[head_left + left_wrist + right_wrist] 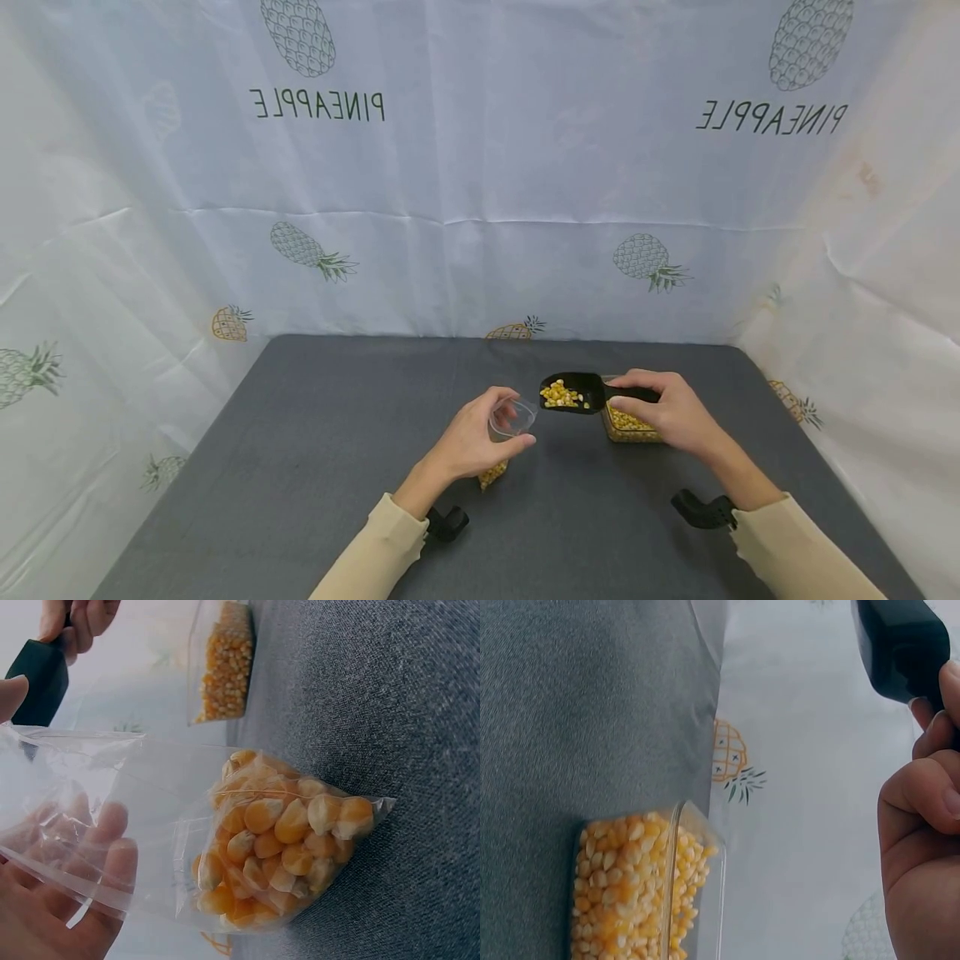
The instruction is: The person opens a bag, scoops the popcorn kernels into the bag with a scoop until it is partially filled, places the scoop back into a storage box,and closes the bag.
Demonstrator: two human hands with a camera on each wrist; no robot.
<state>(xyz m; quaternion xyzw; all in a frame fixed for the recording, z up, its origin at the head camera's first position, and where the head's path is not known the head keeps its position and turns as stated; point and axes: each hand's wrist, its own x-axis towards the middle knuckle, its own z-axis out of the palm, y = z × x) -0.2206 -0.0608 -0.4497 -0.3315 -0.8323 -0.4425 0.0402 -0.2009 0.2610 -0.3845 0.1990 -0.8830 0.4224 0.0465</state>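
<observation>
My left hand (pixel 471 440) holds a clear plastic bag (pixel 169 787) by its upper part, thumb and fingers spread round the wide mouth. Yellow corn kernels (pixel 274 832) fill the bag's lower end, close to the tabletop. My right hand (pixel 672 410) grips the handle of a black scoop (pixel 597 393). Corn kernels (pixel 558 393) lie in the scoop's front half. The scoop's tip sits right beside the bag's mouth, in the air above the table. Under the right hand, partly hidden by it, stands a clear rectangular container (pixel 676 855) of corn kernels.
The dark grey cloth-covered table (pixel 337 417) stretches out on both sides of the hands. White curtains (pixel 480 167) with pineapple prints hang behind the table and along its left and right sides. Black wrist mounts (pixel 703 510) are strapped near both sleeves.
</observation>
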